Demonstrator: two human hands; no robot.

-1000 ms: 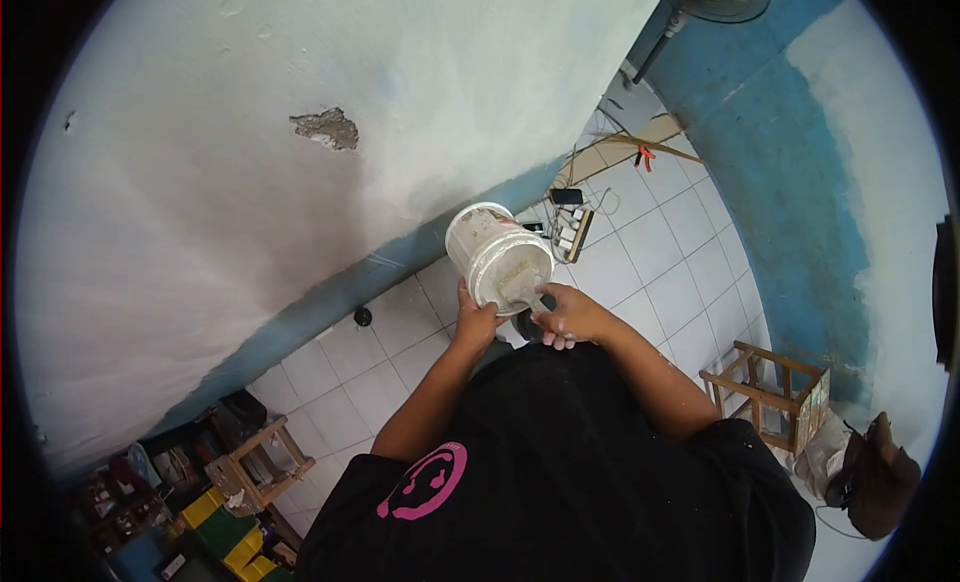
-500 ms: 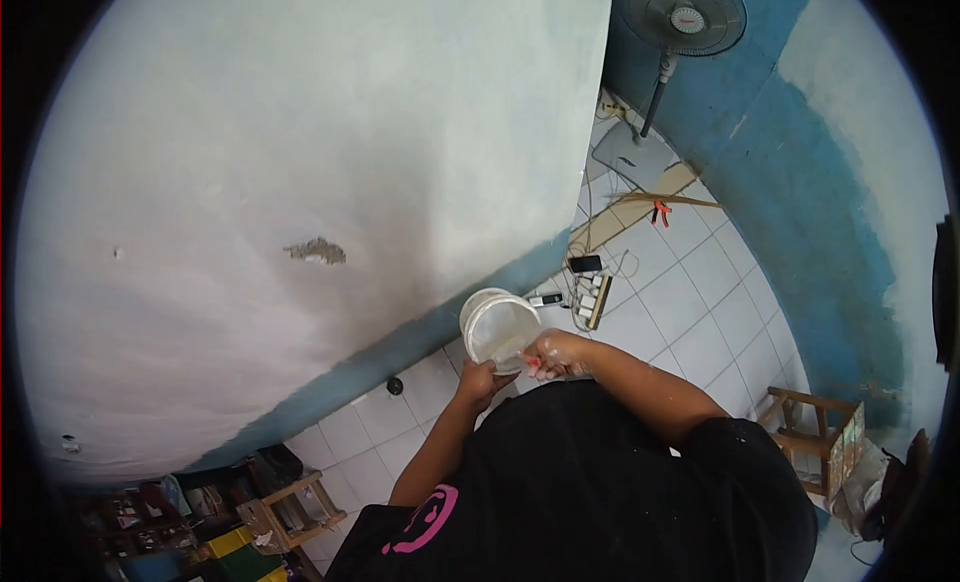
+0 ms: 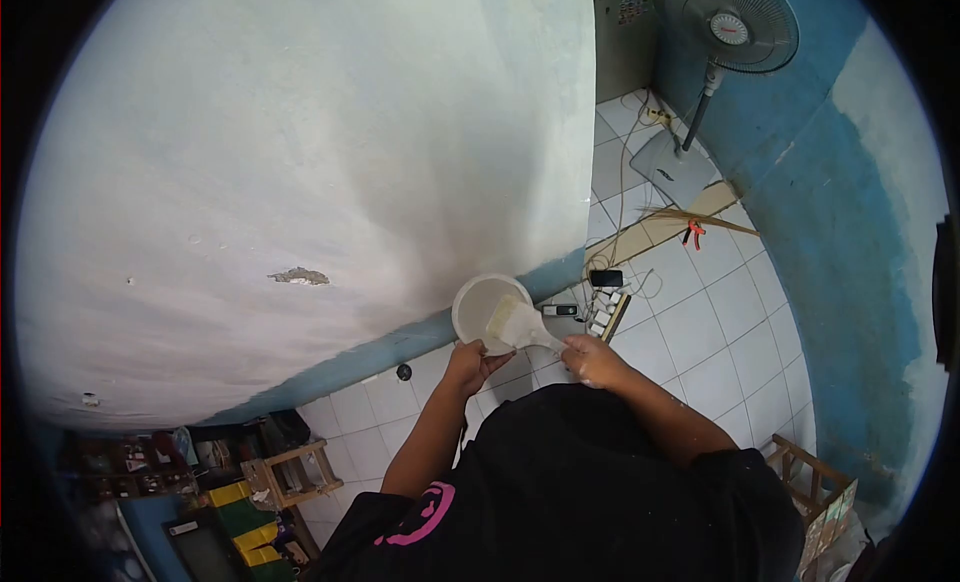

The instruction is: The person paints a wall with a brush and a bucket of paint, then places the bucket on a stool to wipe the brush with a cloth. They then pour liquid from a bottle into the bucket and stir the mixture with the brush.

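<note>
Bucket (image 3: pixel 476 302) held by the left hand (image 3: pixel 466 368) has its mouth overlapped by a brush (image 3: pixel 522 327) the right hand (image 3: pixel 597 363) clasps.

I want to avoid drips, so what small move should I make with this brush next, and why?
Probably wipe the brush on the rim of the bucket: your right hand holds it at the mouth, and your left hand grips the bucket.

A black, short-sleeved shirt (image 3: pixel 620 482) is worn, marked by a curved pink print (image 3: pixel 438 512) at lower centre-left of the frame.
</note>
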